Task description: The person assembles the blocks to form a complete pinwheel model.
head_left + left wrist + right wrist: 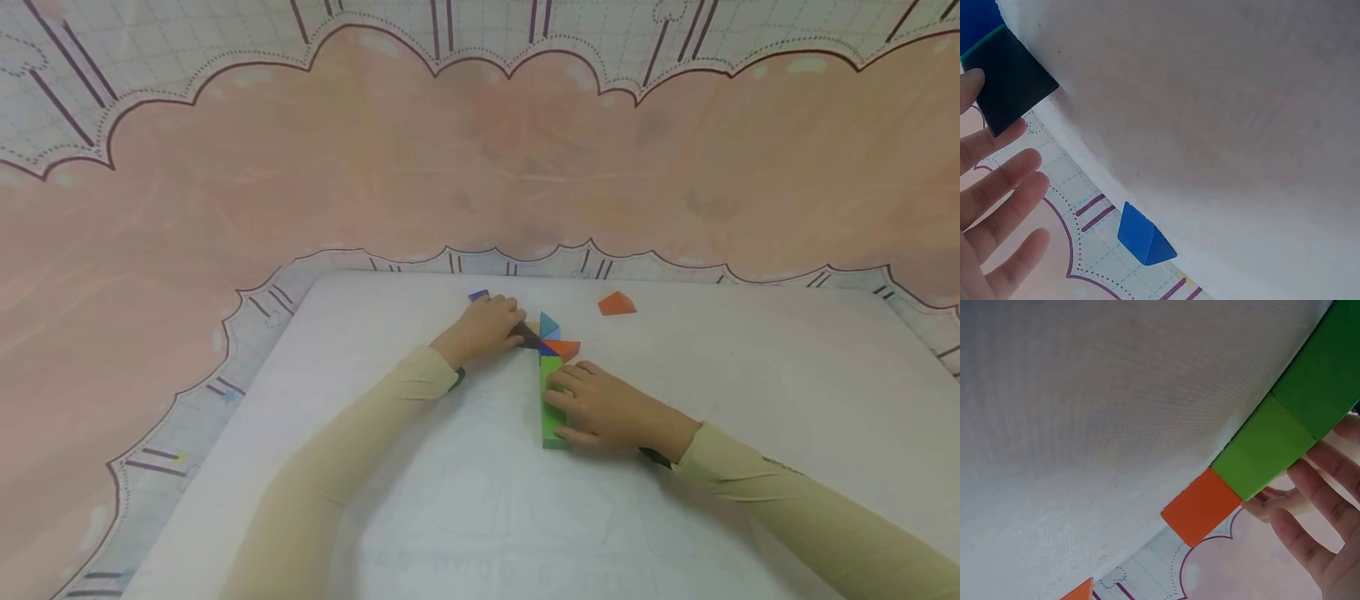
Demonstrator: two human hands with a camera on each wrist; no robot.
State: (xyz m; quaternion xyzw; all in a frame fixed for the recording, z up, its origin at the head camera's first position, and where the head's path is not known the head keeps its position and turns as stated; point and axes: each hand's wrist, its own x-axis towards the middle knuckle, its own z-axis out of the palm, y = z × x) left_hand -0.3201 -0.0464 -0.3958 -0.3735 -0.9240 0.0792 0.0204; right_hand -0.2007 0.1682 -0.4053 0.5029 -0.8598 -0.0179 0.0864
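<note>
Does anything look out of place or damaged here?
Nothing looks damaged or spilled. Only an orange block to the right and a blue block to the left stand out, lying apart from the clustered blocks.

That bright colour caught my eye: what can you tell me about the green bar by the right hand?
The green bar is long, straight and square-edged, its smooth faces perhaps painted wood. The right wrist view shows a seam between a lighter section and a darker section, so it may be two blocks end to end. It lies flat on the white table, its length running away from the person; the far end meets an orange block. The right hand rests on it.
</note>
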